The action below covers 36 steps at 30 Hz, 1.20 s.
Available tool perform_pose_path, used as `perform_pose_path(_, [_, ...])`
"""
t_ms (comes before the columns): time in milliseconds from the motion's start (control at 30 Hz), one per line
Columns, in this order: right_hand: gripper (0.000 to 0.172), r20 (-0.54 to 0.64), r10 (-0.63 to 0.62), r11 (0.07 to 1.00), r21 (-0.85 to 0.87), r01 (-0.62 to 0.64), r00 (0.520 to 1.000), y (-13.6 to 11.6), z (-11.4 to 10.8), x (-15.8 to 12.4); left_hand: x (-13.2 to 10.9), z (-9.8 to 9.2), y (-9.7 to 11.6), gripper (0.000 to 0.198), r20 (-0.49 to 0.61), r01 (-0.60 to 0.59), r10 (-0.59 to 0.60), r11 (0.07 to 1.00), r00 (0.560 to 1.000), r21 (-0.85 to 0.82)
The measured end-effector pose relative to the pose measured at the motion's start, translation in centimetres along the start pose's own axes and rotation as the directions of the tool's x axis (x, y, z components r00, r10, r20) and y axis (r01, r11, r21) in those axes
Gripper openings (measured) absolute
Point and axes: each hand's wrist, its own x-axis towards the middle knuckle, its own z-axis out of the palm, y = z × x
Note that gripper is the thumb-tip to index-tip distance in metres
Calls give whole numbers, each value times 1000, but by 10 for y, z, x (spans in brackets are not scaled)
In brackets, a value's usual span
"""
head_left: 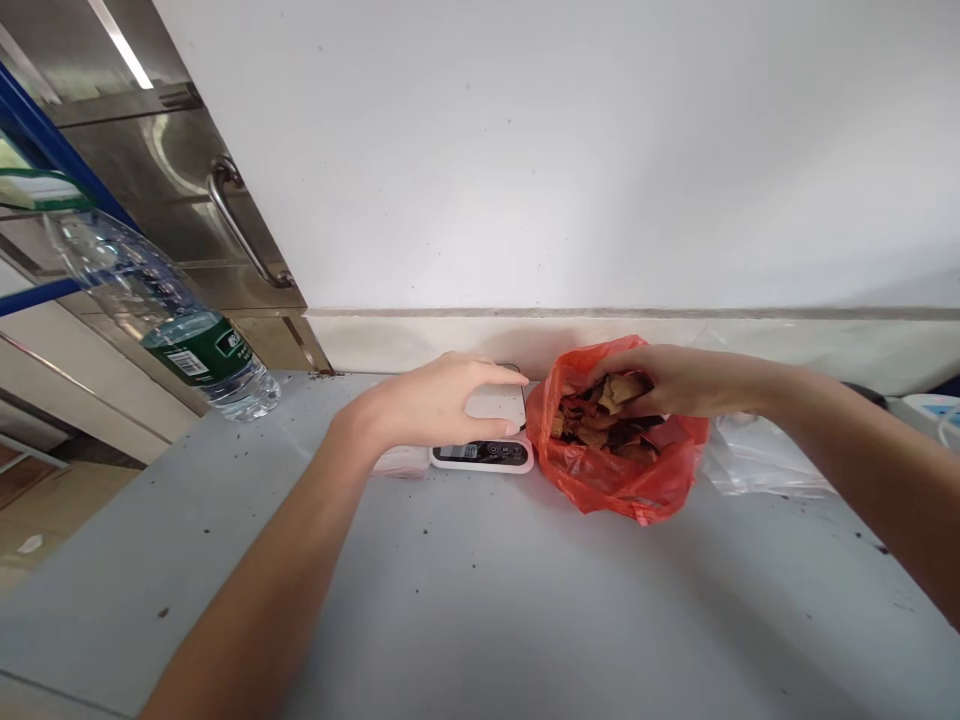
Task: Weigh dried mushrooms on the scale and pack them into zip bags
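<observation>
A small white digital scale (481,456) with a black display strip lies on the grey table near the wall. Above its platform hovers my left hand (442,400), thumb and fingers spread, holding nothing. To the right of the scale sits an open red plastic bag (637,500), filled with curled brown dried pieces (589,425) that look like peel. My right hand (664,380) reaches into the bag's mouth, with some pieces between its thumb and fingers. Its fingertips are partly hidden among the pieces.
A large clear water bottle (195,350) with a green label stands at the table's left end. Clear plastic bags (757,460) lie right of the red bag, partly behind my right forearm. A white wall (562,180) rises behind. Dark crumbs dot the grey table (480,620).
</observation>
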Motion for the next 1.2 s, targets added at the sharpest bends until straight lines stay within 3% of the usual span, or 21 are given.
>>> perform_pose_path(100, [15,123,121,992,19,-125,985,-9,-3,3,-2,-1,-2,53,9,-12,12,1000,1000,-3])
perform_pose_path(333, [22,177,168,985,7,-172,970,-36,-6,6,-4,-10,-1,61,142,55,-54,999,988,2])
perform_pose_path(500, [22,290,114,993,-8,-117,950,-51,-20,2,-15,-24,-10,67,237,176,-178,984,955,31])
perform_pose_path(600, [12,303,18,998,45,-33,953,-68,-25,9,-23,-33,-25,75,248,297,-305,952,919,69])
perform_pose_path(633, [17,298,-6,998,63,-14,955,-75,-24,15,-25,-35,-30,78,245,339,-347,938,905,77])
perform_pose_path(733, [39,264,-9,999,39,-1,964,-89,-8,38,-29,-37,-42,79,230,439,-457,889,859,128])
perform_pose_path(833, [52,225,47,995,-96,-26,973,-96,18,64,-30,-36,-49,78,250,502,-538,842,805,196])
perform_pose_path(933, [51,219,100,982,-180,-60,971,-98,42,83,-29,-32,-53,80,283,531,-573,819,769,216])
perform_pose_path(1033, [47,240,124,976,-205,-74,963,-98,55,90,-27,-28,-56,80,287,526,-567,823,772,212])
perform_pose_path(1200, [47,226,107,980,-189,-64,968,-98,55,85,-24,-23,-57,78,298,514,-545,839,784,181])
